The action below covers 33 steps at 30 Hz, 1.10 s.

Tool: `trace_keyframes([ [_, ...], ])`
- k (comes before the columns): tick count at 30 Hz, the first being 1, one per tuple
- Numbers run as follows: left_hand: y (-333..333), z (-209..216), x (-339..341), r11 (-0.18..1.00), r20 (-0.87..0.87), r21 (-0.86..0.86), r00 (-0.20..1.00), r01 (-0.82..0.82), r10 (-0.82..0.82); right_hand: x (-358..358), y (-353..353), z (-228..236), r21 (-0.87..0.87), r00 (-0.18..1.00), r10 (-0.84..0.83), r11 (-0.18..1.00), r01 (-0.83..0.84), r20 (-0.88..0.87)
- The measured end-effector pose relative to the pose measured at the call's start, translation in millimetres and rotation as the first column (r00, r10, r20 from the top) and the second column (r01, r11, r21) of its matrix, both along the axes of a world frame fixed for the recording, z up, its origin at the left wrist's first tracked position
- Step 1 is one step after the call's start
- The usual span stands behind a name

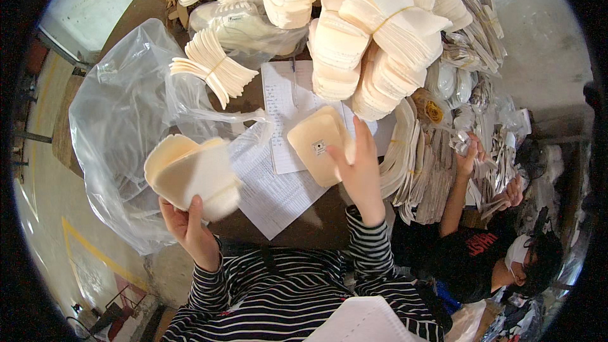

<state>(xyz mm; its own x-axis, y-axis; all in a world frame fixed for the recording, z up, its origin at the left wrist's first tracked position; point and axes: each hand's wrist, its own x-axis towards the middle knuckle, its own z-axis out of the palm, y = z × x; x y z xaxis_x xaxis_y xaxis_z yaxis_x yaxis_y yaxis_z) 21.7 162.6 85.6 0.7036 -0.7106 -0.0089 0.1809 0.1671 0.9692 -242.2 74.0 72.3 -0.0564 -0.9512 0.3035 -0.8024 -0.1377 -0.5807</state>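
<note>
The left hand [190, 225] grips a stack of cream pads [193, 174]; right hand [361, 168] fingers pinch a single pad [316, 142] above the printed sheets [278, 183], apparently sorting pads one by one.

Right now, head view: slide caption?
Left hand holds a cream insole stack; right hand lifts one insole over papers.
</note>
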Motion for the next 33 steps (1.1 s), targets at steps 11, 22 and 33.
trace_keyframes([
  [11,-26.7,-40.5,-104.6,0.695,0.694,0.322,0.339,0.643,-0.635,23.2,52.7,-11.4,0.073,0.955,-0.002,0.997,-0.021,0.298],
  [22,-14.4,-13.9,-71.5,0.511,0.004,0.280,0.531,0.813,-0.847,24.0,64.1,-15.3,-0.142,0.842,0.494,0.869,-0.474,0.217],
  [33,-28.5,-1.4,-62.3,0.829,-0.601,-0.011,0.659,0.558,-0.452,43.0,46.0,-4.9,-0.251,0.725,0.661,0.748,-0.615,0.192],
])
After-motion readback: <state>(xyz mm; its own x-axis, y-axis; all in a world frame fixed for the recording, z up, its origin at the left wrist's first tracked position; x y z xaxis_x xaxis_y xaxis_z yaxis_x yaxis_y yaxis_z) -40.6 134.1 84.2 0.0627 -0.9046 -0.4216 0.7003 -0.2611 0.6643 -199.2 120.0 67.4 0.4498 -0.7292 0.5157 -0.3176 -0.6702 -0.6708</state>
